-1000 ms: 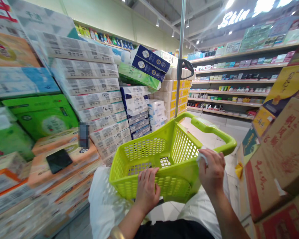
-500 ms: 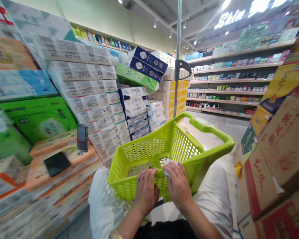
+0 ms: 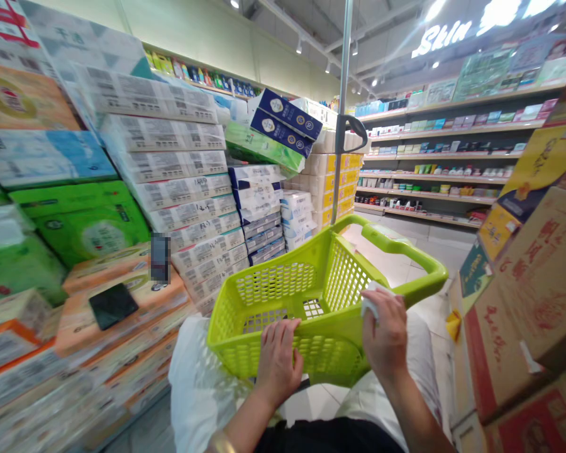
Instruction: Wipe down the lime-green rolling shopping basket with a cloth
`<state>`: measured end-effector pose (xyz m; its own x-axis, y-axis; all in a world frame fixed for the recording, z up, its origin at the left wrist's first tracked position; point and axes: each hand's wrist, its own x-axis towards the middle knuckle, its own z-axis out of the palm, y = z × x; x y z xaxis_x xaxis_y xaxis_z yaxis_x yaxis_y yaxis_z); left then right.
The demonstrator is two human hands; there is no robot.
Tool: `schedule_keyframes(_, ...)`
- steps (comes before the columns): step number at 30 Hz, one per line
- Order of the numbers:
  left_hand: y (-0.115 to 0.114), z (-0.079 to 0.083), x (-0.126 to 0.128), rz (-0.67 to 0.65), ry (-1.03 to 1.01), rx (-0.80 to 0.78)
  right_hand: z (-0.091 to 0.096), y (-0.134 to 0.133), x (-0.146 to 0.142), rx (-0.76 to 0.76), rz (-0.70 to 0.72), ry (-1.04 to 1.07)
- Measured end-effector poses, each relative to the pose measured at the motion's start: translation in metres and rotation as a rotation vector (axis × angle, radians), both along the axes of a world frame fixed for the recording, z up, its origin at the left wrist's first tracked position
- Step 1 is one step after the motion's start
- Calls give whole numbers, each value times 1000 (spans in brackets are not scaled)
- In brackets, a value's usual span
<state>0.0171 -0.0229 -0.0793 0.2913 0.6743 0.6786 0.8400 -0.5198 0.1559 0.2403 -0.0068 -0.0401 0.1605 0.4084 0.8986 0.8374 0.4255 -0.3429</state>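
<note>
A lime-green shopping basket (image 3: 264, 284) with perforated walls and a raised handle sits tilted in front of my knees, nothing visible inside it. My left hand (image 3: 279, 358) is hooked over its near rim, fingers curled across the edge. Farther right along that rim, close to the handle's base, my right hand (image 3: 387, 330) pinches a crumpled white tissue (image 3: 372, 299) and presses it against the plastic. My right palm hides part of the tissue.
Stacked tissue packs (image 3: 183, 163) rise on the left; a black phone (image 3: 113, 306) lies on an orange pack (image 3: 146, 283). A metal pole with a dark hook-shaped handle (image 3: 353, 133) stands behind the basket. Cardboard boxes (image 3: 532, 283) line the right, stocked shelves (image 3: 434, 157) the back.
My right hand has slid right along the basket rim with the tissue, away from my left hand. My left hand stays on the rim. The view has shifted slightly.
</note>
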Motion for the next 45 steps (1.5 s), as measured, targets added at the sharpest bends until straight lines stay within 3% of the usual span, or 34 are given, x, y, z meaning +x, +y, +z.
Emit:
schedule_keyframes(3, 1, -1, -2, -31, 6, 5, -14, -9, -46, -153, 214, -160)
schedule_keyframes(6, 1, 0, -3, -50, 11, -1, -17, -13, -59, -200, 287, -199)
schedule_keyframes(8, 0, 0, -2, -39, 9, -5, -13, -10, -45, -181, 248, -194)
schedule_keyframes(14, -2, 1, 1, -11, -1, -6, 12, 7, 40, -24, -48, -40)
schedule_keyframes(17, -2, 1, 1, -6, -4, -5, 16, 9, 53, 34, -93, 10)
schedule_keyframes(21, -1, 1, 0, -5, 3, 14, 1, 4, 13, 24, -23, 10)
schedule_keyframes(25, 2, -1, -2, -30, 11, 29, -22, -8, -49, -100, 238, -169)
schedule_keyframes(28, 2, -2, -4, -49, 14, 19, -27, -12, -67, -131, 322, -212)
schedule_keyframes(31, 1, -2, -3, -41, 12, 3, -19, -7, -44, -128, 267, -218)
schedule_keyframes(36, -1, 1, 0, -4, 6, -6, 3, 7, 28, 15, -24, -68)
schedule_keyframes(38, -1, 1, 0, -3, 6, -4, 9, 9, 44, 58, -86, -11)
schedule_keyframes(41, -1, 0, 0, 3, 6, 4, 7, 9, 38, 76, -85, 22)
schedule_keyframes(45, 0, 0, -1, 9, 8, 1, -10, 1, -13, -4, 62, -66)
